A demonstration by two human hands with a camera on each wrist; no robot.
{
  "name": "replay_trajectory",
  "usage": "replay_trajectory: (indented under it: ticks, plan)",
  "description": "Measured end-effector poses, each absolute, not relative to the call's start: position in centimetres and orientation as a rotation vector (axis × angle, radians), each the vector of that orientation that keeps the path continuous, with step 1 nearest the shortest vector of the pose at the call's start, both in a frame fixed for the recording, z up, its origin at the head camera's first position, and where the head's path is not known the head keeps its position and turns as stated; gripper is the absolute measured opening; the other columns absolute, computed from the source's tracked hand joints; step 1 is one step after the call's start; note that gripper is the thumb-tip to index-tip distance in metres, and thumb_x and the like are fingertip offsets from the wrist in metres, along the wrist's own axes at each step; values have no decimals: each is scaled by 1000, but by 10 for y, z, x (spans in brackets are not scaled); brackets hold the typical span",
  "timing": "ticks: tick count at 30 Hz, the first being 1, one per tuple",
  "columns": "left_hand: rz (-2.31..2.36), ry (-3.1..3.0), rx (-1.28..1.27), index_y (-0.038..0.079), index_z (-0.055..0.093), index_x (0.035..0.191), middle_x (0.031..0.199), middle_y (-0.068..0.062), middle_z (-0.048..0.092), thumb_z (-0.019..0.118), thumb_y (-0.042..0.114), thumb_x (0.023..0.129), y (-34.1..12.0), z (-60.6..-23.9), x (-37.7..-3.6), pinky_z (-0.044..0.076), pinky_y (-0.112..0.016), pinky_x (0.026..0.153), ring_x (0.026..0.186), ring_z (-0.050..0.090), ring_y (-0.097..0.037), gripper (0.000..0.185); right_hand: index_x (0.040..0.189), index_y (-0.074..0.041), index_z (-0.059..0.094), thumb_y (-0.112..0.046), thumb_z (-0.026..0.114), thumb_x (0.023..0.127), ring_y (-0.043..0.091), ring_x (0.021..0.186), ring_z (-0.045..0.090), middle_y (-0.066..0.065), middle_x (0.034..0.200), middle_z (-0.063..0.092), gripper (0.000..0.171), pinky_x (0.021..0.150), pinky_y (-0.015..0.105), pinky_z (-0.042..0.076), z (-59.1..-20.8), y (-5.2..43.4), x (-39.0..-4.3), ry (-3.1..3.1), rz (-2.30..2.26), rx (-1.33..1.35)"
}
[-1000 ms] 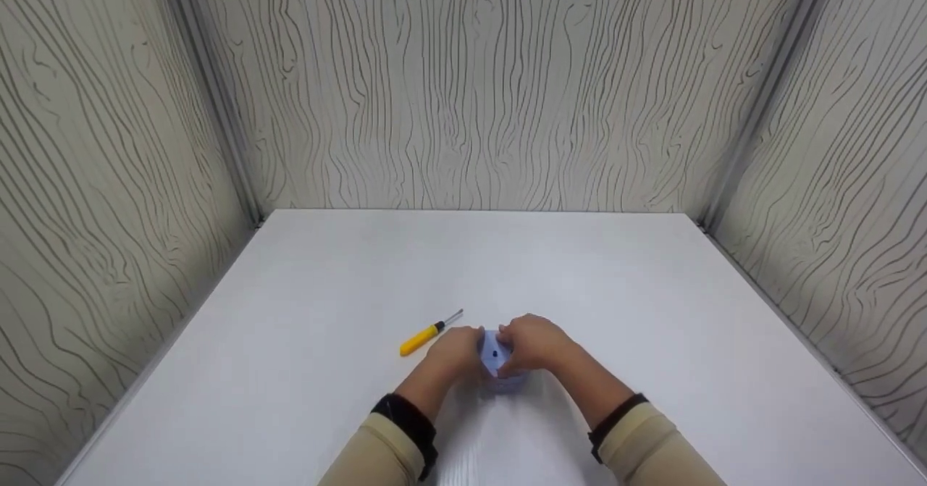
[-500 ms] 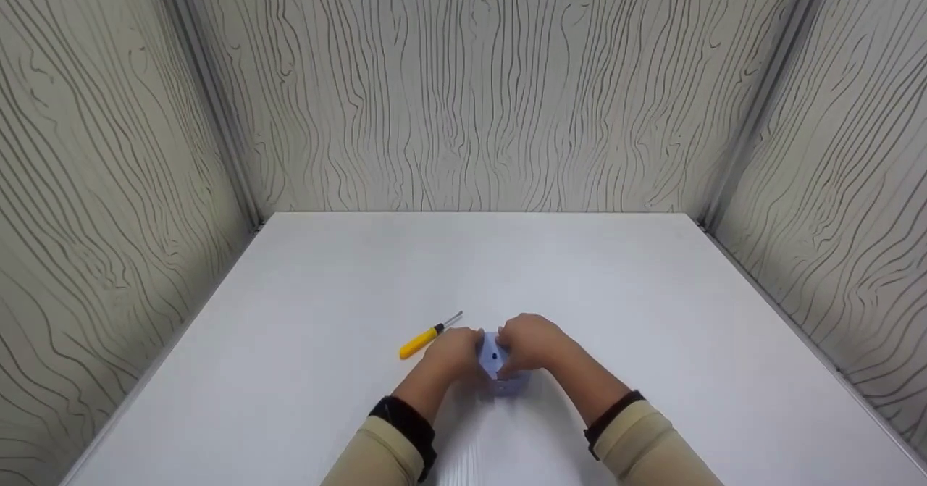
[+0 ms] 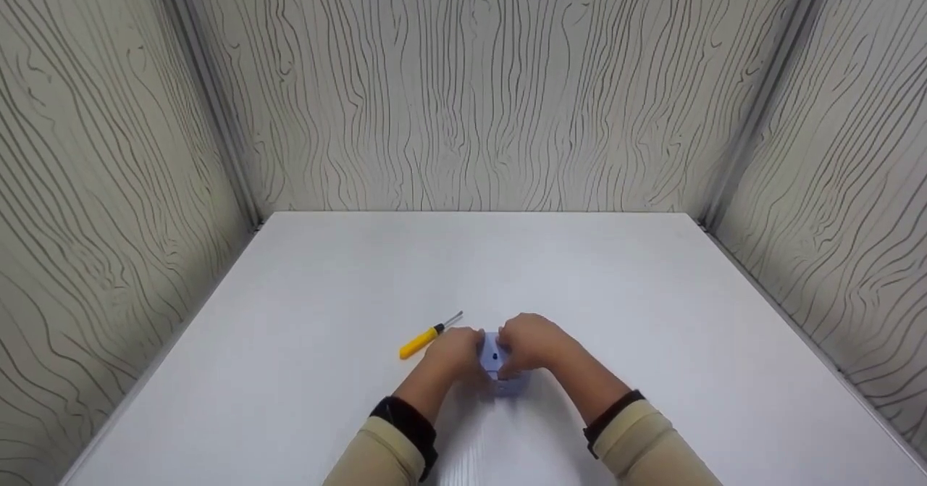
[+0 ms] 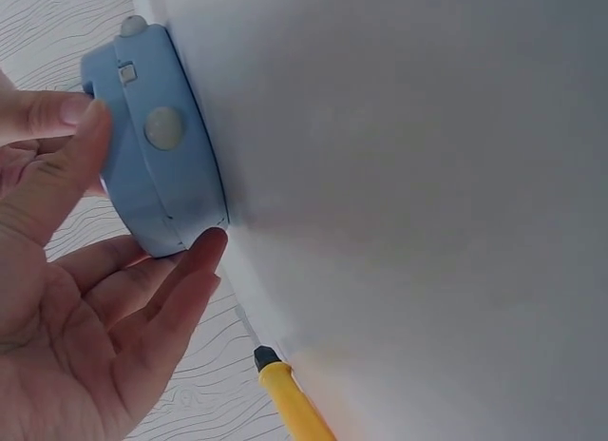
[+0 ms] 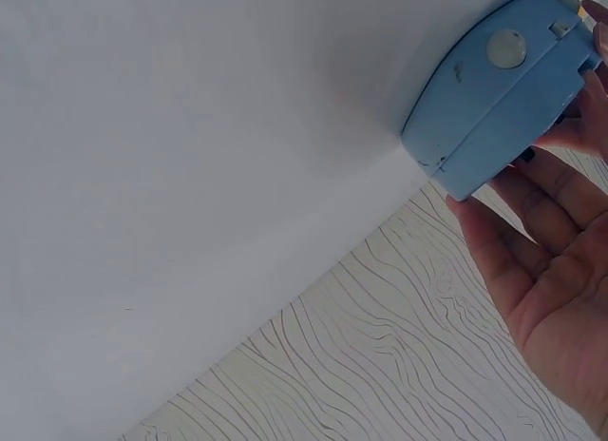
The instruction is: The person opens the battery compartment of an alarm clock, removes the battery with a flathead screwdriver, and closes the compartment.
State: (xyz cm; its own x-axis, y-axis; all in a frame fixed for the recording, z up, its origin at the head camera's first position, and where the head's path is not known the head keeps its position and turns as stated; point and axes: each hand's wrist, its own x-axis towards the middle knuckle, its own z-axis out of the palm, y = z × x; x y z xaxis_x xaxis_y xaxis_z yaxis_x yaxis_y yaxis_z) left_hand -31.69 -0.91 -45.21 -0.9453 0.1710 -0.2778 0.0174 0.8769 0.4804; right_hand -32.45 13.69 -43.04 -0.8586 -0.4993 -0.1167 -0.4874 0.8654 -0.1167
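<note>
Both hands (image 3: 454,350) grip a blue case (image 4: 154,175); its long axis seemingly runs fore-and-aft, pale knob (image 4: 133,26) nearest.

Legibility check, three views: I can read no text, label, brand, number or sign anywhere.

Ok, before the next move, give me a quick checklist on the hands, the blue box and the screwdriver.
1. Left hand gripping the blue box: ok.
2. Right hand gripping the box: ok.
3. Box resting on the table: ok.
4. Screwdriver near the left hand: ok, lying on the table.
5. A hand free for the screwdriver: not ok, both on the box.
6. Box's underside: cannot tell, hidden.
</note>
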Motion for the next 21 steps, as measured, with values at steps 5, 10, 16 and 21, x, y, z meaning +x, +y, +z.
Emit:
replay_trajectory:
  ticks: [5,10,16,21]
  plan:
    - [673,2740,135,17,51,132,126,-5,55,79,23,70,-9,-452,-318,37,-44,100,111,51,-22,68,77,-16,67,-37,79,66,14,61,46,-5,63,53,26,55,27,39,-429,137,-326,2871,-161,-708]
    - [643,2756,171,17,51,131,123,-6,57,76,24,74,-9,-453,-317,39,-42,99,106,52,-21,63,78,-15,66,-36,78,66,13,60,46,-5,62,52,27,54,27,38,-431,136,-324,2883,-137,-738]
    - [561,2832,291,14,54,128,115,-6,61,77,26,72,-12,-449,-314,42,-38,95,100,55,-19,62,85,-14,68,-38,77,68,12,61,44,-6,70,58,31,57,27,38,-429,141,-324,2873,-149,-837]
    - [555,2811,268,14,53,129,118,-6,60,76,25,74,-10,-448,-314,40,-39,98,103,54,-20,61,98,-13,69,-36,76,70,11,62,46,-6,77,62,36,58,26,40,-430,143,-324,2832,-154,-876]
